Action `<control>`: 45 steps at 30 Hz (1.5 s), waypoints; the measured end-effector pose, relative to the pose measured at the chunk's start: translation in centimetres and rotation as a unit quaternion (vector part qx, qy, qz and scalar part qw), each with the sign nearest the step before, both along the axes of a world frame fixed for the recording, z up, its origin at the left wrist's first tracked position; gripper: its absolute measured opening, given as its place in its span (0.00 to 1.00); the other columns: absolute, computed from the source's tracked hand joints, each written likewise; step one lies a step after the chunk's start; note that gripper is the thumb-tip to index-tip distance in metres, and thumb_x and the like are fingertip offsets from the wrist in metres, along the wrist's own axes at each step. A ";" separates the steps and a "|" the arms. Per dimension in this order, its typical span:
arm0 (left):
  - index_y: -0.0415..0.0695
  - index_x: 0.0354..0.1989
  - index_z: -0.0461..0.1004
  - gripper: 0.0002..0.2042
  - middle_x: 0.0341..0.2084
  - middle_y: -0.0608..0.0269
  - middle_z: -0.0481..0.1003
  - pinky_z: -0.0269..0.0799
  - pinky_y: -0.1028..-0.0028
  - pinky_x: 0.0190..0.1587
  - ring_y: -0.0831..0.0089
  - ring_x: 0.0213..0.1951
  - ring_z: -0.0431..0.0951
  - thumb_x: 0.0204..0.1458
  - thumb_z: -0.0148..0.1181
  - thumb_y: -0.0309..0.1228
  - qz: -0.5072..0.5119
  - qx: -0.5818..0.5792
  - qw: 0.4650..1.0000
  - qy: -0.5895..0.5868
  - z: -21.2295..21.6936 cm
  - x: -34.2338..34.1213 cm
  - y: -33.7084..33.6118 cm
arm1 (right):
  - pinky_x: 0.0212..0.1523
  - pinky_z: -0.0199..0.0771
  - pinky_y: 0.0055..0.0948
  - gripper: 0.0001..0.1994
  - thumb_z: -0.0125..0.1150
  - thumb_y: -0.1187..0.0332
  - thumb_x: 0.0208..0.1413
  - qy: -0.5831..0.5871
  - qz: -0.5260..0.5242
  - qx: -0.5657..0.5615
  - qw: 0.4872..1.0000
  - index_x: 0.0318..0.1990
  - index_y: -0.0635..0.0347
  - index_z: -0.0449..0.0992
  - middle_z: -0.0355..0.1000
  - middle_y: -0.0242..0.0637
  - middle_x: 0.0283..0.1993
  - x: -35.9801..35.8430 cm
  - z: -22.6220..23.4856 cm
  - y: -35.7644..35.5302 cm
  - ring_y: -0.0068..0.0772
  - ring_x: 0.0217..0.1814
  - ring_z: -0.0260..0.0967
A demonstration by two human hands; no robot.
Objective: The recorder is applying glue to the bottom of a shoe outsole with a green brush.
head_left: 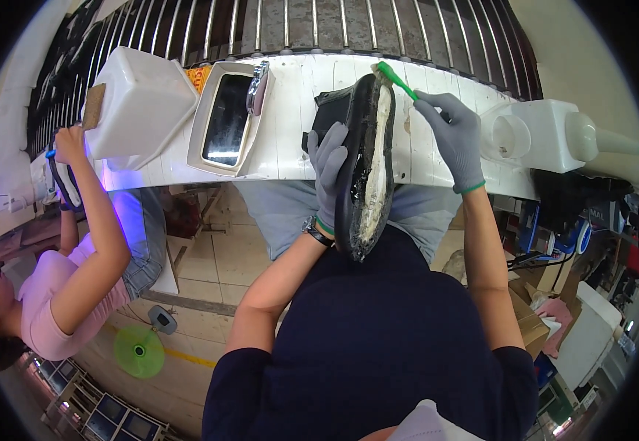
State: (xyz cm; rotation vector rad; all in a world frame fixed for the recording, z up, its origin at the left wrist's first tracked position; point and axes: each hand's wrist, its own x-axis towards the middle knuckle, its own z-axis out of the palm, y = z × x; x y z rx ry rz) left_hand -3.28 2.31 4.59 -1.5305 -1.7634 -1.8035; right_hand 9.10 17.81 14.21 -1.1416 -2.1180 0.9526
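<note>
A black shoe [358,165] is tipped on its side, its underside turned to the right. Along that underside runs a pale, whitish strip [378,162] with a shiny wet look at its black edges. My gloved left hand [328,165] grips the shoe from the left; its far fingers lie against the upper, and the thumb is hidden. In my gloved right hand [453,136] is a green-handled brush [399,82], pinched near the handle's end. Its bristles are at the far tip of the shoe and seem to touch it. Both gloves are grey.
Left of the shoe, a white tray [196,151] holds a dark glassy panel and a phone-like object. Further left stands a white container [147,103]. At right are a clear cup [509,136] and a white bottle [547,136]. Metal rollers [286,26] line the far side. Another person [77,294] works at left.
</note>
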 end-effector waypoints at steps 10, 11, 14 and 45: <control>0.49 0.60 0.51 0.35 0.58 0.49 0.63 0.43 0.43 0.66 0.51 0.60 0.66 0.47 0.67 0.36 0.006 0.004 1.000 -0.015 -1.0 0.2 -0.5 | 0.28 0.58 0.18 0.07 0.64 0.72 0.52 -0.033 0.167 -0.218 0.961 0.37 0.64 0.82 0.72 0.27 0.26 3.0 3.8 -2.2 0.12 0.27 0.60; 0.48 0.60 0.51 0.35 0.58 0.49 0.63 0.43 0.43 0.67 0.51 0.60 0.66 0.47 0.67 0.36 0.009 -0.026 0.999 -0.035 -1.3 0.3 -0.7 | 0.25 0.54 0.16 0.07 0.65 0.70 0.52 -0.003 0.161 -0.211 0.964 0.37 0.62 0.83 0.72 0.25 0.24 2.7 3.4 -2.3 0.09 0.24 0.56; 0.46 0.63 0.48 0.39 0.60 0.47 0.60 0.43 0.44 0.67 0.53 0.61 0.65 0.47 0.68 0.38 -0.075 -0.155 0.958 -0.229 -1.5 1.1 -1.6 | 0.24 0.58 0.18 0.09 0.64 0.67 0.54 0.003 0.058 -0.120 0.991 0.38 0.62 0.83 0.76 0.26 0.27 0.3 1.0 0.0 0.11 0.24 0.59; 0.41 0.62 0.54 0.44 0.56 0.47 0.64 0.51 0.50 0.64 0.52 0.58 0.66 0.38 0.74 0.40 -0.135 -0.006 0.986 -0.101 5.6 -0.9 -1.6 | 0.27 0.68 0.22 0.12 0.69 0.74 0.46 0.033 0.343 0.045 0.938 0.41 0.58 0.82 0.75 0.35 0.30 3.3 8.4 -7.5 0.24 0.27 0.72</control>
